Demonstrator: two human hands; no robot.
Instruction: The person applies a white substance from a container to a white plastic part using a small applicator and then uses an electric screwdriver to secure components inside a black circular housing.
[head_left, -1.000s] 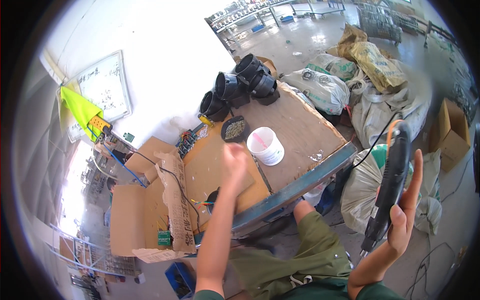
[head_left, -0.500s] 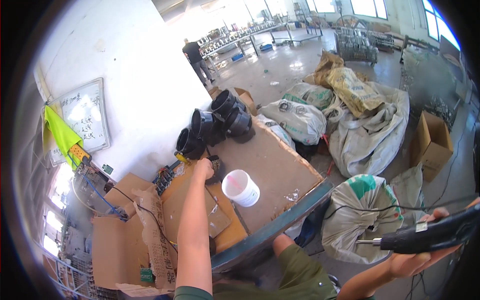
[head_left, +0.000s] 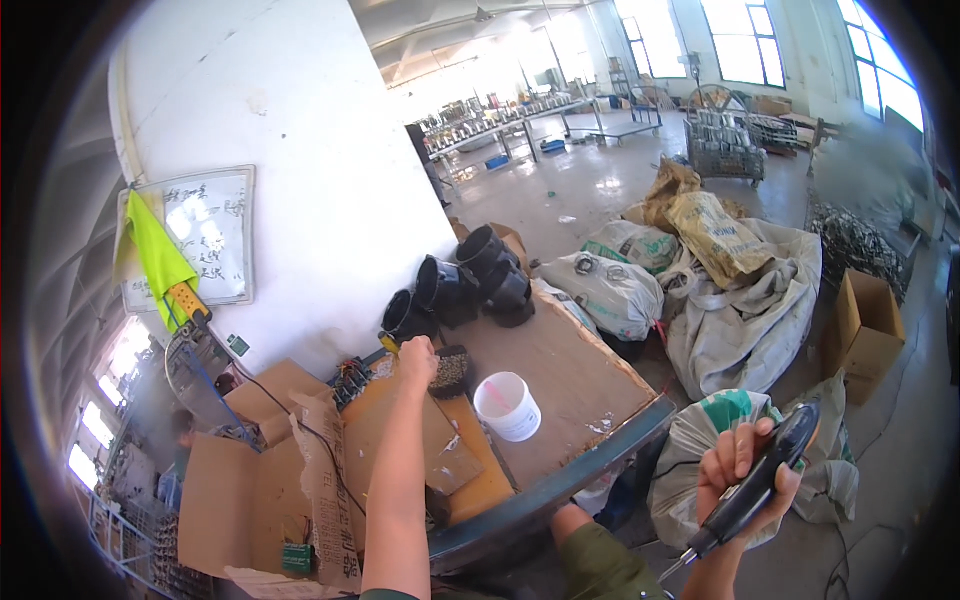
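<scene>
My right hand (head_left: 738, 470) is wrapped round a black electric screwdriver (head_left: 757, 490), whose thin metal bit (head_left: 680, 566) points down and to the left. Over the table, my left hand (head_left: 418, 364) is closed beside a black tub (head_left: 452, 380) full of small light-coloured pieces, too small to name. Whatever its fingers hold, if anything, is hidden. Just beyond them shows a small yellow object (head_left: 389, 343). A white plastic bucket (head_left: 508, 408) with something pink inside stands to the right of the tub.
Several black round housings (head_left: 442, 288) line the table's far side by the white wall (head_left: 300, 90). An open cardboard box (head_left: 215, 500) with a green part (head_left: 297, 557) is at the left. Stuffed sacks (head_left: 610, 295) and a carton (head_left: 868, 325) lie on the floor.
My right hand has turned the screwdriver from level to steeply tilted, bit downward, and brought it inward. The left hand has shifted slightly from the tub toward the yellow object. The view has shifted.
</scene>
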